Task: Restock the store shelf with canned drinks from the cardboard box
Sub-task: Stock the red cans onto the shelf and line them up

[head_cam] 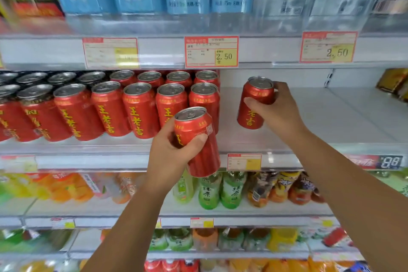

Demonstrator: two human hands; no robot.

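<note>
Your left hand [170, 154] wraps thumb and fingers round a tilted red can [204, 157], in front of the shelf edge. Your right hand [279, 112] grips a second red can [258, 93] over the bare shelf [320, 117], right of the stocked cans [139, 110]. Contact with the shelf: cannot tell.

I'm in a shop, at a drinks shelf [331, 112]. Above my left hand [167, 152] price tags [211, 51] read 2.50 (red-and-yellow cards on the shelf edge); left of it stand rows of identical red cans [139, 110]; below it, bottled teas [231, 192] fill more shelves.
</note>
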